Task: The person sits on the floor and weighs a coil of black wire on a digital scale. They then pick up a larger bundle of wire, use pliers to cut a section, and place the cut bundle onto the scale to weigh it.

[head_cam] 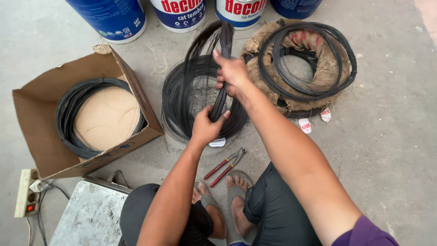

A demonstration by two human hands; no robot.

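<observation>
On the concrete floor [391, 150], near its left edge, an open brown cardboard box [41, 136] holds a ring of thin black wire [68, 114]. The left hand [205, 127] is clenched around the lower end of a raised bundle of black wire strands [221, 86]; the right hand [232, 73] grips it higher up, above the flat black wire coil [177, 91]. Keeping both grips firm and the strands parallel should stop them springing loose. Red-handled pincers [225, 165] lie by the feet; a burlap-wrapped coil [309, 68] sits rightward.

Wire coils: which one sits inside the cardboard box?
The left coil, lying flat in the open cardboard box. The middle coil lies on bare floor; the right coil rests on burlap wrapping.
</observation>
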